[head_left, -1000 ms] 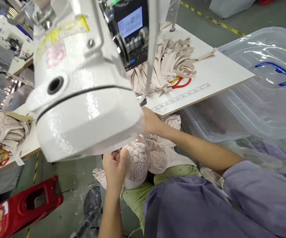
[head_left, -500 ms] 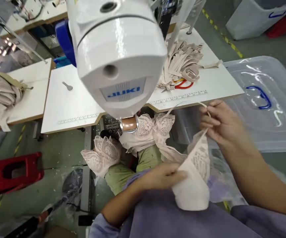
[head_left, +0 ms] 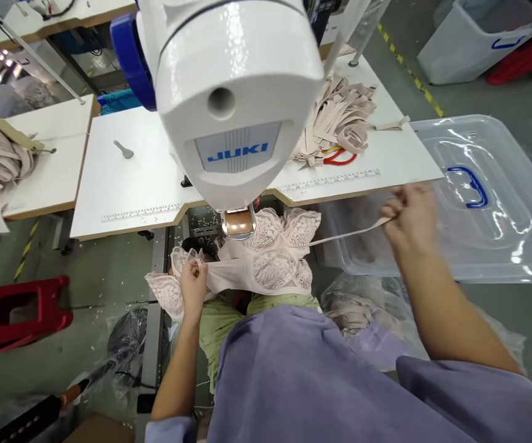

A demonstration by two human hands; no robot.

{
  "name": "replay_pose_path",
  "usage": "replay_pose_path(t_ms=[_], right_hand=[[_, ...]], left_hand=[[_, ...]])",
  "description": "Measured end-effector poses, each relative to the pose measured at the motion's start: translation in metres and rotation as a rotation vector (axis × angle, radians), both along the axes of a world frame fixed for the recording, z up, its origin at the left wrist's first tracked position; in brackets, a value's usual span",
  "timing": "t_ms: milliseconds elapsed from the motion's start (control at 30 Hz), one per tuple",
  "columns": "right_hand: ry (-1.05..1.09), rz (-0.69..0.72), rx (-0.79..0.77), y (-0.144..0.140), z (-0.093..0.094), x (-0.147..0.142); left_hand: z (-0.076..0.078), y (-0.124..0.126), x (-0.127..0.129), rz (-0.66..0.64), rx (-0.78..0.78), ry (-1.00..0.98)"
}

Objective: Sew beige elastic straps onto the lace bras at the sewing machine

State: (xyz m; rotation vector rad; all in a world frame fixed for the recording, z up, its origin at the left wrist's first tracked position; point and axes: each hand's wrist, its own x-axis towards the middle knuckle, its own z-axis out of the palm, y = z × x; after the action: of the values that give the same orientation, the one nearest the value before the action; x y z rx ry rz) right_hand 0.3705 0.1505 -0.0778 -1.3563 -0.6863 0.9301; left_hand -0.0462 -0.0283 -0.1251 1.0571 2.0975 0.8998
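A pale pink lace bra (head_left: 273, 271) is stretched across my lap below the sewing machine head (head_left: 242, 117). My left hand (head_left: 194, 283) is closed on the end of its plain side wing. Out to the right, my right hand (head_left: 409, 218), a little blurred, pinches the end of a narrow pale strap (head_left: 349, 235) that runs taut from the bra. Behind this bra, more lace cups (head_left: 303, 224) lie under the machine's needle area. Another lace piece (head_left: 167, 294) hangs at the left, partly behind my left hand.
On the white table (head_left: 122, 178) lie a small grey tool (head_left: 122, 149), a heap of beige straps (head_left: 340, 111) and red-handled scissors (head_left: 340, 158). A clear lidded bin (head_left: 515, 215) stands at the right. A red stool (head_left: 21, 314) is on the floor at the left.
My left hand has moved left and now grips the wing end. The bra, bunched and hanging before, is spread flat across my lap. My right hand has drawn the strap out to the right.
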Motion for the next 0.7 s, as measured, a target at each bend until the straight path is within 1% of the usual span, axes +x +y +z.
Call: replay_pose_path(t_ms=[33,67,100,133,167,200,267,300,367,433,500,533,600,667,700], right_hand=[[-0.003,0.07,-0.014,-0.01,-0.002,-0.016],[-0.013,0.157,-0.029,-0.022,-0.004,-0.033],[-0.042,0.243,-0.034,-0.034,-0.005,-0.051],[-0.1,0.358,-0.034,-0.047,-0.004,-0.068],[-0.237,0.569,-0.014,-0.059,-0.003,-0.084],[-0.333,0.735,0.028,-0.07,0.0,-0.099],[-0.458,0.98,0.116,-0.086,0.009,-0.121],[-0.473,1.041,0.143,-0.092,0.015,-0.129],[-0.473,1.114,0.136,-0.099,0.025,-0.14],[-0.489,1.163,0.118,-0.103,0.032,-0.145],[-0.567,1.175,0.158,-0.105,0.035,-0.148],[-0.628,1.177,0.2,-0.105,0.035,-0.149],[-0.768,1.181,0.278,-0.107,0.034,-0.15],[-0.866,1.204,0.305,-0.106,0.031,-0.152],[-0.88,1.218,0.302,-0.105,0.03,-0.152]], left_hand=[[-0.005,0.005,0.002,0.06,0.036,0.042],[-0.008,0.01,0.006,0.092,0.069,0.078],[-0.009,0.015,0.009,0.097,0.101,0.106],[-0.007,0.019,0.013,0.083,0.134,0.13],[-0.002,0.023,0.017,0.047,0.165,0.146],[0.005,0.026,0.021,-0.011,0.192,0.153],[0.024,0.03,0.029,-0.182,0.223,0.134],[0.036,0.03,0.033,-0.276,0.228,0.115],[0.061,0.03,0.041,-0.439,0.226,0.072],[0.083,0.028,0.048,-0.567,0.208,0.032],[0.098,0.026,0.055,-0.678,0.176,0.019],[0.103,0.025,0.057,-0.72,0.164,0.031],[0.104,0.022,0.061,-0.756,0.172,0.096],[0.098,0.02,0.063,-0.754,0.211,0.177],[0.094,0.019,0.064,-0.748,0.233,0.217]])
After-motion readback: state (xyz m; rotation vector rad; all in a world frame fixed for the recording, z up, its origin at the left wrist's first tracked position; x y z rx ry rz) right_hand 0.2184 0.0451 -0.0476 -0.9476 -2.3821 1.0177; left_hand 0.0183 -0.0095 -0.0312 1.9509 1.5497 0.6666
